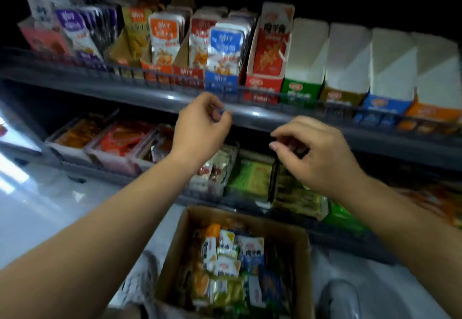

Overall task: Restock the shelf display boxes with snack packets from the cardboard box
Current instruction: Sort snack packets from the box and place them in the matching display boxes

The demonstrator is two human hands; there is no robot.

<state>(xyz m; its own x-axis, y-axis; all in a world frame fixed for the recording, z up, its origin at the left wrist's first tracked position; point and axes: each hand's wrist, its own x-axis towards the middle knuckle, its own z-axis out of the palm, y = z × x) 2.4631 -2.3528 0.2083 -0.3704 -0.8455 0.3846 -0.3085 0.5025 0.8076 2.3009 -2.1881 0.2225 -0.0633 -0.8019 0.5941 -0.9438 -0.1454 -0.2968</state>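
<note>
Hovering before the shelving, the left hand (pixel 202 128) has its fingers curled, thumb and forefinger nearly meeting at the upper shelf lip (pixel 262 116). Blur prevents confirming whether anything is pinched. The right hand (pixel 317 161) is loosely curled over dark packets (pixel 285 188) on the lower shelf; contact cannot be confirmed. The snack packets (pixel 225 263) lie jumbled in the cardboard box (pixel 282 228) on the floor below both hands. At least 4 white display boxes (pixel 307 51) on the upper shelf appear empty.

Risks, as judged:
- Mixed flavours in the cardboard box invite loading the wrong colour-coded display box.
- The tall empty display boxes look light and could tip backwards when packets are pushed in.
- Dim lighting makes labels easier to misread.
</note>
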